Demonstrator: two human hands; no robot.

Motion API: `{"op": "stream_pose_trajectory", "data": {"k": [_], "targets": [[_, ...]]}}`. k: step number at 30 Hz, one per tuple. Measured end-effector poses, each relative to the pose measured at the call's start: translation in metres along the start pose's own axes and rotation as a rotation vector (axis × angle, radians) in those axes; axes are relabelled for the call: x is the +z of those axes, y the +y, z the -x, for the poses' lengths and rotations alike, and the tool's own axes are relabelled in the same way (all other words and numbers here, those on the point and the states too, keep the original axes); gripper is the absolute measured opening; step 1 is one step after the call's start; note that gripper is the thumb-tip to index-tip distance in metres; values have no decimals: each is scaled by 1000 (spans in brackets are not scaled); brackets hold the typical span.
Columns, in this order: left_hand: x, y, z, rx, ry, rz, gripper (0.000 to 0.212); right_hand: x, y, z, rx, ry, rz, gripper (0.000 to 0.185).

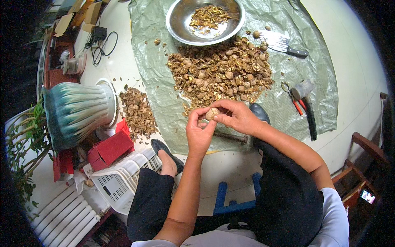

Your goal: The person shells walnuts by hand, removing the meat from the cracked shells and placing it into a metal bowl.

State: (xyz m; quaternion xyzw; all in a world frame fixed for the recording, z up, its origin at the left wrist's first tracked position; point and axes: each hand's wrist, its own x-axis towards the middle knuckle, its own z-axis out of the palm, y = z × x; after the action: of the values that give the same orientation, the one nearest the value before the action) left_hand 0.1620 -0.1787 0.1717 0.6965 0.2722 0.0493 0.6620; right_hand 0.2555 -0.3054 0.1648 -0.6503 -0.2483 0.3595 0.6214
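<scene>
A cracked walnut (212, 114) is held between the fingertips of both hands. My left hand (199, 129) grips it from the left and below, my right hand (236, 115) from the right, the thumbs close together. Just beyond them a wide pile of walnuts and broken shells (222, 74) lies on a green tarpaulin (154, 80). A steel basin (172, 23) at the far side of the pile holds walnut pieces (209, 17). Below my hands a dark rod-like tool (231, 136) lies on the tarpaulin, partly hidden by my left hand.
Right on the tarpaulin are a cleaver (277, 43), red-handled pliers (294, 100) and a black-handled mallet (304, 89). Leftward lie a shell heap (137, 112), a glazed plant pot (80, 112), a red box (109, 149) and white plastic baskets (117, 185). Shoes flank the tarpaulin's near edge.
</scene>
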Motion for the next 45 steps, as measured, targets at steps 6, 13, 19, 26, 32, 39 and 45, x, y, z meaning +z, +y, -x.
{"op": "stream_pose_trajectory", "data": {"k": [6,13,19,26,32,39,45], "targets": [[2,-6,2,4,-27,152,31,1,7,2,104,-6,-206,27],[6,-10,2,59,21,212,31,4,14,1,241,7,-500,25],[4,-6,4,4,24,338,33,-8,14,1,383,41,-759,25],[8,3,3,-5,-8,356,33,2,4,1,170,-21,-373,24],[-6,0,0,-272,-226,135,32,3,8,5,29,-3,-86,24],[5,1,4,-208,-206,76,35,5,2,6,-106,-18,22,20],[16,-2,8,-280,-109,218,36,6,-1,7,15,-59,-56,19]]}}
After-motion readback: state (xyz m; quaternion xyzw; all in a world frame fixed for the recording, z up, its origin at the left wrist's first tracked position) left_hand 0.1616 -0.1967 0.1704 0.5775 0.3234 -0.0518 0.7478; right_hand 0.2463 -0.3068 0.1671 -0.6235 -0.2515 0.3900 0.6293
